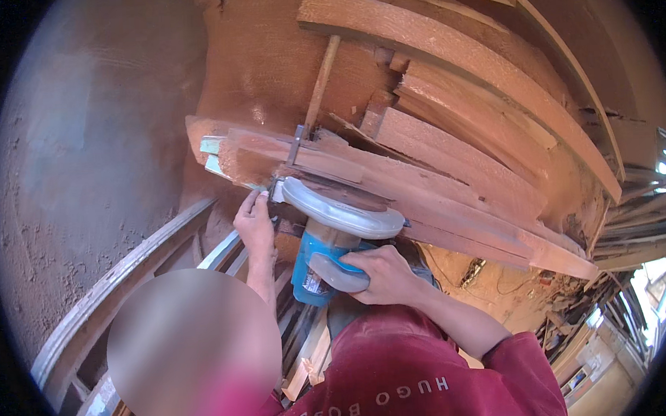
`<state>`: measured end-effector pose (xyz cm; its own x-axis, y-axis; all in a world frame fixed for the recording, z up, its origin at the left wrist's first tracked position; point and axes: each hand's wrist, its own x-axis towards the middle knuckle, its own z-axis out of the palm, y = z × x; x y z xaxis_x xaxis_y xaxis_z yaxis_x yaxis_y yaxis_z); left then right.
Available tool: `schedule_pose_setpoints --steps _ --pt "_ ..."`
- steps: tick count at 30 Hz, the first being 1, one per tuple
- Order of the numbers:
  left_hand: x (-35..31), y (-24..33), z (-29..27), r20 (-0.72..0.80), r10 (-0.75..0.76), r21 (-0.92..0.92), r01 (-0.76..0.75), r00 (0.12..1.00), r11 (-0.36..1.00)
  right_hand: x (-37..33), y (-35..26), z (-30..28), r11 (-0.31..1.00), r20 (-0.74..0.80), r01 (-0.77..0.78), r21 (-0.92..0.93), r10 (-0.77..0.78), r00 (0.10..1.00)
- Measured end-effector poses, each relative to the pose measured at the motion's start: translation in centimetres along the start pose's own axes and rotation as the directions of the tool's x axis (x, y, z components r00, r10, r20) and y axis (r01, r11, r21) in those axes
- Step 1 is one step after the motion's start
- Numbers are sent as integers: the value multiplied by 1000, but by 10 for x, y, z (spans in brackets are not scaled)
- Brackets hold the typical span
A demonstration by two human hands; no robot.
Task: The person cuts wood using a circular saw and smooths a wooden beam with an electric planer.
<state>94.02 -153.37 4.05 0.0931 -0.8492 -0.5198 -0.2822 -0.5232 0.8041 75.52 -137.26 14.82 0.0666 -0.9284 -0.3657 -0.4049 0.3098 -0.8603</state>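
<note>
My right hand [388, 274] is wrapped round the rear handle of a blue circular saw [317, 262]. The saw's silver blade guard [340, 211] rests over a long reddish wooden board [436, 192], and its blade is hidden. At the saw's front end my left hand [255, 219] has its fingers drawn together by the board's near edge. What they pinch, if anything, is too small to make out. A thin metal bar [296, 145] crosses the board just beyond the saw's front. Pale greenish pieces [212, 155] show at the board's left end.
Beyond the board lie several sawdust-covered planks, with a long curved-looking beam [452, 39] at the far side. A narrow stick [323, 82] runs away from the metal bar. A plastered wall [100, 144] stands on the left, above a wooden rail [121, 284]. Wood scraps lie on the right.
</note>
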Motion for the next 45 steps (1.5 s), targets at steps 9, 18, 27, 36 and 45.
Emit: schedule_pose_setpoints --steps 9,18,27,36,45 --pt "23 -9 -17 11 22 66 -22 1000 998 15 -6 8 1000 -18 28 -4 -28 999" --pt "72 -21 -53 36 23 0 -23 999 1000 56 -22 20 995 4 95 -28 -95 995" --pt "139 66 -193 -126 202 281 -160 971 946 159 -78 69 934 -120 312 172 -294 948" --pt "9 115 -176 -300 173 -234 -248 938 940 47 -78 -23 838 -438 528 136 -427 791" --pt "-161 -20 56 342 685 365 -762 644 535 -276 3 -121 956 -839 -124 -267 -167 518"
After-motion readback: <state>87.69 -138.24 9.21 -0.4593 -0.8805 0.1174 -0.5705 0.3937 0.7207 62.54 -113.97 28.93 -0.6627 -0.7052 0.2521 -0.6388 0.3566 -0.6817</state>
